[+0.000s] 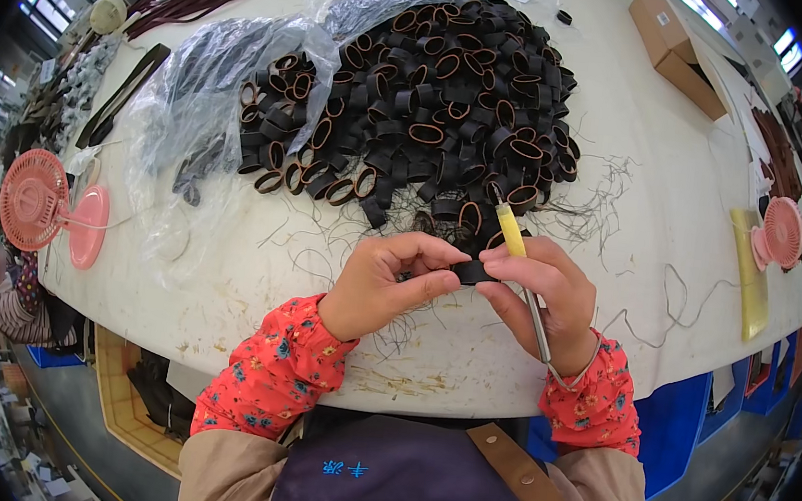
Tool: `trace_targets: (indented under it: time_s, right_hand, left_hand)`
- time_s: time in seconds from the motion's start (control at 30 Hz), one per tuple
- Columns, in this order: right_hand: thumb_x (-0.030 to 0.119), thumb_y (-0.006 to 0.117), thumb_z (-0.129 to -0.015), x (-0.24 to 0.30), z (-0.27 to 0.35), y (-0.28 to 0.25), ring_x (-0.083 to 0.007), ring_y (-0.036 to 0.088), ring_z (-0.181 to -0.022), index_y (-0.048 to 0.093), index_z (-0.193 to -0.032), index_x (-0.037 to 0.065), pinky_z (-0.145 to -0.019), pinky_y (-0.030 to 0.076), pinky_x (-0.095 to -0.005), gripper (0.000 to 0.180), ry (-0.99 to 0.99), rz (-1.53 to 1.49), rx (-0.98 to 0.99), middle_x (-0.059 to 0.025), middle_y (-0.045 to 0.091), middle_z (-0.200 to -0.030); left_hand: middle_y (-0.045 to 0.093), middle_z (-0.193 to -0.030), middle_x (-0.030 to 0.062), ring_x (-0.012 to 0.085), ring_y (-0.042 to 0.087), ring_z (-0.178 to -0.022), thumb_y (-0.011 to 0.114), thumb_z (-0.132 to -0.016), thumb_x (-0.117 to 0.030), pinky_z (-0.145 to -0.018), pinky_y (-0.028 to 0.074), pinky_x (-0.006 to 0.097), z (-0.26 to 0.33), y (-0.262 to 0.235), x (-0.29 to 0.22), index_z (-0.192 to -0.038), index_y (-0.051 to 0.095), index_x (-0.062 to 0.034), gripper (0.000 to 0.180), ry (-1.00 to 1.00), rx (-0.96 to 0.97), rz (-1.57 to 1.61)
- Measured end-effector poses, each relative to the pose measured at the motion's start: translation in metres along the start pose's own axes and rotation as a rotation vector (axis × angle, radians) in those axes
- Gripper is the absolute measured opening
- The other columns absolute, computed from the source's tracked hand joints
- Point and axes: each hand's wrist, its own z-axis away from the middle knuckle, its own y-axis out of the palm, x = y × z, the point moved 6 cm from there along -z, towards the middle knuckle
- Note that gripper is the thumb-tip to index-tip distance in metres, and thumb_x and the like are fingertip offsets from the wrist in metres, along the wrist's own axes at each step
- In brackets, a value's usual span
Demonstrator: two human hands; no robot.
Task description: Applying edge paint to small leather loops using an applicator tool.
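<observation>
A small black leather-like loop (471,273) is pinched between the fingertips of both hands, above the near part of the table. My left hand (369,281) grips its left end with thumb and forefinger. At its right end are the fingertips of my right hand (551,294). That hand also holds a slim tool with a yellow-wrapped section (511,232) and a grey shaft. The tool slants across the fingers, its thin tip pointing away toward the pile; its exact kind I cannot tell. Just beyond lies a big heap of similar black loops (436,90) with tan edges.
Loose dark threads (599,197) litter the white table (697,182). Clear plastic sheeting (216,68) partly covers the heap's left side. Pink fans stand left (34,196) and right (782,232). A cardboard box (676,50) sits far right. At left, another person (15,295) is seated.
</observation>
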Motion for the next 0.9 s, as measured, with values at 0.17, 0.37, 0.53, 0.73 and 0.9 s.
trace_targets:
  time_s: [0.17, 0.37, 0.53, 0.73, 0.9]
  right_hand:
    - [-0.003, 0.075, -0.070, 0.000, 0.002, -0.001, -0.0242, 0.065, -0.081, 0.060, -0.102, 0.004, -0.069, 0.054, -0.0301, 0.036, 0.029, -0.057, 0.011, -0.0129, 0.065, -0.094]
    - [-0.002, 0.076, -0.070, 0.001, 0.002, 0.001, -0.0247, 0.065, -0.082, 0.059, -0.102, 0.004, -0.069, 0.054, -0.0304, 0.037, 0.047, -0.081, 0.019, -0.0129, 0.065, -0.094]
    - [-0.002, 0.070, -0.078, 0.001, 0.005, 0.006, -0.0263, 0.064, -0.090, 0.055, -0.107, 0.004, -0.079, 0.051, -0.0334, 0.033, 0.078, -0.083, 0.085, -0.0155, 0.065, -0.095]
    - [0.016, 0.040, -0.099, -0.012, 0.013, 0.002, -0.0239, 0.065, -0.088, 0.049, -0.113, -0.005, -0.077, 0.053, -0.0365, 0.027, 0.379, -0.648, -0.102, -0.0145, 0.064, -0.088]
    - [0.016, 0.040, -0.100, -0.014, 0.019, 0.006, -0.0181, 0.064, -0.068, 0.052, -0.108, -0.005, -0.068, 0.053, -0.0327, 0.025, 0.474, -0.875, -0.055, -0.0108, 0.061, -0.074]
  left_hand:
    - [0.064, -0.076, -0.0006, 0.0029, 0.055, -0.068, 0.067, -0.083, -0.003, -0.062, 0.044, 0.018, 0.000, -0.003, 0.003, -0.103, 0.066, -0.0014, 0.020, -0.096, 0.035, 0.097]
    - [0.060, -0.097, 0.0040, 0.0059, 0.054, -0.077, 0.059, -0.089, -0.003, -0.062, 0.045, 0.019, -0.003, -0.001, -0.007, -0.098, 0.061, -0.0014, 0.009, 0.231, 0.041, 0.011]
    - [0.057, -0.086, 0.0020, 0.0044, 0.050, -0.071, 0.050, -0.096, -0.010, -0.062, 0.043, 0.018, 0.002, 0.003, -0.004, -0.102, 0.049, -0.0029, 0.009, 0.024, 0.008, 0.169]
    - [0.054, -0.078, 0.0010, 0.0061, 0.047, -0.065, 0.046, -0.097, -0.008, -0.058, 0.041, 0.021, 0.006, 0.001, -0.010, -0.101, 0.047, -0.0031, 0.007, 0.194, -0.113, -0.090]
    - [0.053, -0.074, 0.0035, 0.0102, 0.049, -0.061, 0.048, -0.097, -0.009, -0.056, 0.042, 0.024, 0.008, 0.001, -0.005, -0.102, 0.047, -0.0036, 0.008, 0.252, -0.171, -0.292]
